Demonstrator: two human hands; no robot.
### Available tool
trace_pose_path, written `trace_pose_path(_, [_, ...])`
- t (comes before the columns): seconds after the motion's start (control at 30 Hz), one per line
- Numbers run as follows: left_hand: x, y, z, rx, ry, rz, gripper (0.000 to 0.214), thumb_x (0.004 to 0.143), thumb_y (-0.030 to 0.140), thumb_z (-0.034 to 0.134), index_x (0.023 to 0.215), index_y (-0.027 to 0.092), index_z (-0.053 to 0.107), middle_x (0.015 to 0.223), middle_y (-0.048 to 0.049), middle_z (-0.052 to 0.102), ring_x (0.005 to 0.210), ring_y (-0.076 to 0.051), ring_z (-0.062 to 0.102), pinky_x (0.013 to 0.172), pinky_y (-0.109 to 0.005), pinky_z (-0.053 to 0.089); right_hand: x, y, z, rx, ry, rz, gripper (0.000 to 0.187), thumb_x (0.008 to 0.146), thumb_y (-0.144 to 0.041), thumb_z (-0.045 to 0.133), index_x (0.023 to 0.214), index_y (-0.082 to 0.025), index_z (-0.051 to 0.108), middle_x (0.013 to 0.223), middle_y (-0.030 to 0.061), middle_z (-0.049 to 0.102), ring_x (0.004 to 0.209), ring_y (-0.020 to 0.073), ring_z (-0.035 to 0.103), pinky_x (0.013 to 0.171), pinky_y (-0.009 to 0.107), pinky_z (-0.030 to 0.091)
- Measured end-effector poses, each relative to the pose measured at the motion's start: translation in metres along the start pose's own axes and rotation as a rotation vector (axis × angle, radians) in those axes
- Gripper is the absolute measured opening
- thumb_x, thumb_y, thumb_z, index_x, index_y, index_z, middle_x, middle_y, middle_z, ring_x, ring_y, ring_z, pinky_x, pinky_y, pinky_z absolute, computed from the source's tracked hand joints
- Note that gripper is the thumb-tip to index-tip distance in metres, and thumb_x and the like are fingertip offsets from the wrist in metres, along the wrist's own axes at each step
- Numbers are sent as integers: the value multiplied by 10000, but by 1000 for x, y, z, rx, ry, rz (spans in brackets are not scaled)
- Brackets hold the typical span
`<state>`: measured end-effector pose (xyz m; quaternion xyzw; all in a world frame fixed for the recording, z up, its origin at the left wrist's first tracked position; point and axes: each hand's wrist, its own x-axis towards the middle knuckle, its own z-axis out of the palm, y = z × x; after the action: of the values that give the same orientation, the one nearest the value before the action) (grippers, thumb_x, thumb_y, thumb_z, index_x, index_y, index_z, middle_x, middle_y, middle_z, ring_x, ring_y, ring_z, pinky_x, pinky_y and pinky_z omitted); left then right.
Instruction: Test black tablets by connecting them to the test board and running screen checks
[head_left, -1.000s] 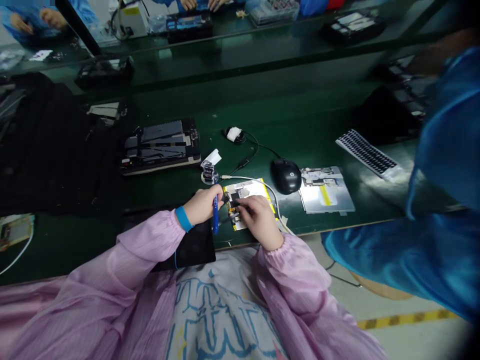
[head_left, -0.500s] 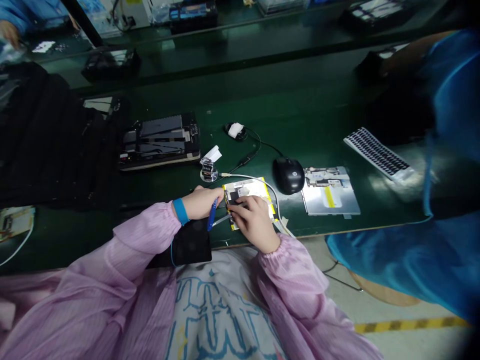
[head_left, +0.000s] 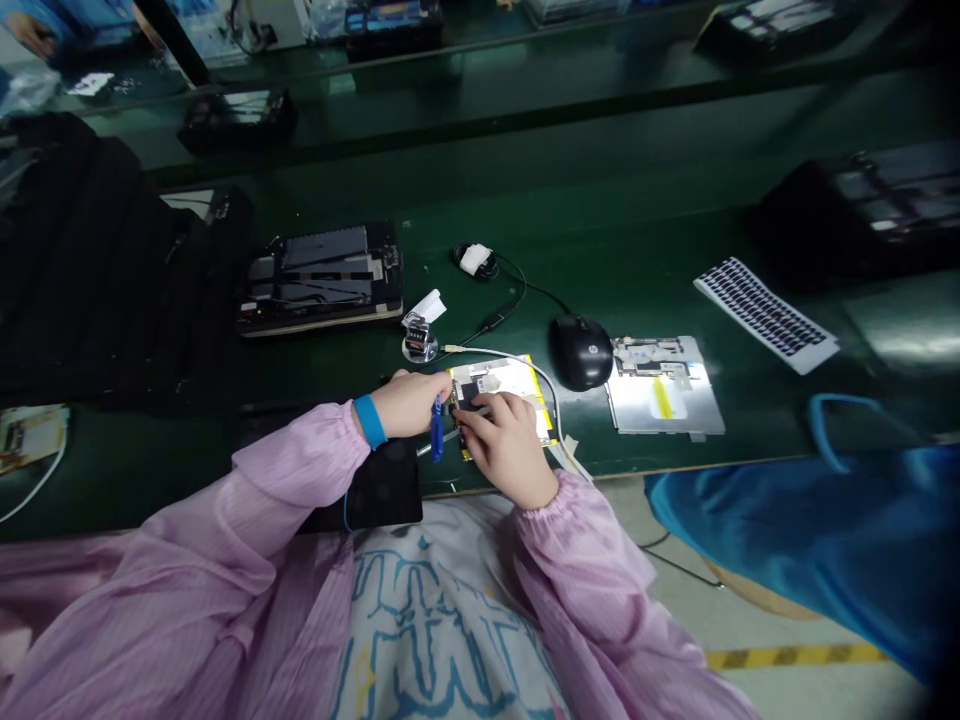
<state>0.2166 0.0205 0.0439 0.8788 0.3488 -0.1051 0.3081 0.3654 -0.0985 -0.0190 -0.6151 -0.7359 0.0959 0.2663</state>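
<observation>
My left hand (head_left: 412, 403) is closed round a blue pen-like tool (head_left: 437, 432) at the left edge of a pale opened device panel (head_left: 517, 376). The panel has yellow tape edges and dark circuit parts. From the right, my right hand (head_left: 514, 445) reaches over the panel, its fingertips drawn together at the panel's left side. Whatever they pinch is hidden. A thin silvery rod (head_left: 435, 444) lies between the two hands; which hand has it, if either, I cannot tell. A white cable (head_left: 551, 385) curves round the panel's right side.
A black mouse (head_left: 581, 352) and a silver device plate (head_left: 667, 385) lie to the right, with a keyboard-key sheet (head_left: 765, 312) beyond. An opened black device (head_left: 326, 277) and dark stacked cases (head_left: 82, 270) stand left. A coiled cable (head_left: 475, 262) lies behind.
The blue tool in my left hand has turned more upright. My right hand stays almost in place. The co-worker's arm on the right has drawn back, uncovering a dark device there.
</observation>
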Motion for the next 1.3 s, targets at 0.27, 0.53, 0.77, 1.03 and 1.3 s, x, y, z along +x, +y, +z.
trace_pose_path(0.27, [1,8,8,-22,143,-99,90,756,152,526,762,208,457,683,-14,600,631,-188,567,600,-282,353,0,0,-1,17,-2,14,268,899,-249,531,1111,-254,695,1132,106,588,1074,291,458,879,468,392])
trace_pose_path(0.53, [4,-3,10,9,112,41,74,792,223,518,777,206,447,661,17,600,616,-169,574,625,-279,354,-1,2,-1,133,83,46,245,909,-232,521,1070,-249,704,1074,90,624,1028,254,521,872,433,425])
trace_pose_path(0.77, [2,2,6,-8,45,108,121,806,110,482,733,193,433,684,10,620,641,-163,575,710,-303,353,-1,4,1,143,105,66,262,901,-268,544,1121,-193,665,1064,103,636,999,255,553,860,427,428])
trace_pose_path(1.03, [3,3,2,18,8,85,130,816,100,480,736,192,437,684,2,625,637,-170,577,702,-309,355,0,2,-1,127,100,66,226,901,-268,550,1067,-187,681,1069,104,638,1013,254,554,864,423,421])
trace_pose_path(1.3, [6,3,0,48,-31,62,114,782,128,512,772,198,422,690,13,635,648,-172,587,721,-313,361,0,3,0,110,117,57,217,895,-274,562,1054,-194,685,1056,96,636,993,254,553,848,425,425])
